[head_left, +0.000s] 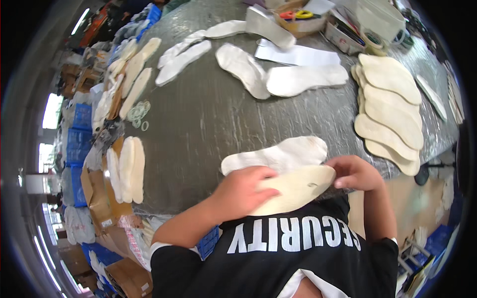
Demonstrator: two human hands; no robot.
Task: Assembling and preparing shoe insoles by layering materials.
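A cream insole [298,186] is held close to my body at the table's near edge, tilted, with a small dark mark near its right end. My left hand [243,191] grips its left part, thumb lying across the top face. At the opposite end, my right hand [358,174] has its curled fingers and thumb around the insole's tip. Just beyond it, a white insole [283,155] lies on the table, its near side partly covered by the cream one and my left fingers.
Stacked cream insoles [390,107] lie on the right of the table [198,129]. Several white insoles [307,80] spread across the far side, near a box with scissors [298,15]. Pale rings [139,113] and more insoles [131,170] are at the left.
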